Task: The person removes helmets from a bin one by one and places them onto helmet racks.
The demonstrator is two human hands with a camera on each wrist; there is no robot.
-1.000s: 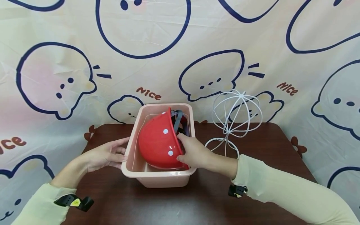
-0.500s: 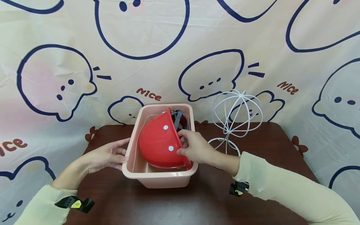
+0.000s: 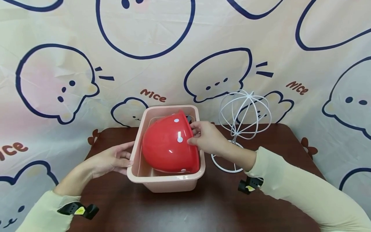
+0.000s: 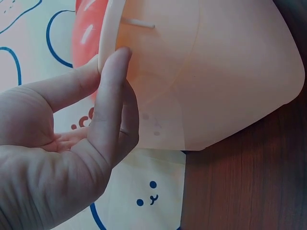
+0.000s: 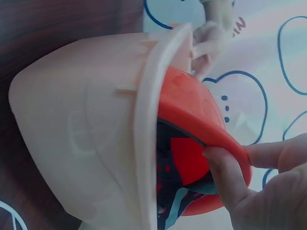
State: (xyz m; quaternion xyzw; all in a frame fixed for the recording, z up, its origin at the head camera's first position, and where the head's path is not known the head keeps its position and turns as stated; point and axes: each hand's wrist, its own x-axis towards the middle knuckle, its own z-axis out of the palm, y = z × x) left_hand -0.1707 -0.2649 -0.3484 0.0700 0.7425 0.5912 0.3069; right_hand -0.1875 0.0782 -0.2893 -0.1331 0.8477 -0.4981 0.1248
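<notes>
A red helmet (image 3: 163, 145) with white dots lies tilted on its side inside a pale pink plastic bin (image 3: 171, 187). My right hand (image 3: 211, 138) pinches the helmet's edge on the right, thumb on one face and fingers on the other. The right wrist view shows the dark inner lining and a grey strap (image 5: 176, 206) under the red edge (image 5: 192, 129). My left hand (image 3: 111, 161) holds the bin's left rim (image 4: 109, 38) between thumb and fingers. The lower part of the helmet is hidden by the bin walls.
A white wire stand (image 3: 249, 96) with a round cage top and a ring base stands right of the bin, partly behind my right arm. Both rest on a dark brown table (image 3: 162, 212). A printed cloth (image 3: 162, 77) hangs behind the table's far edge.
My right hand has moved up and slightly right with the helmet's edge. The helmet has turned and risen a little, so its inner straps are mostly hidden from above. The left hand stays put.
</notes>
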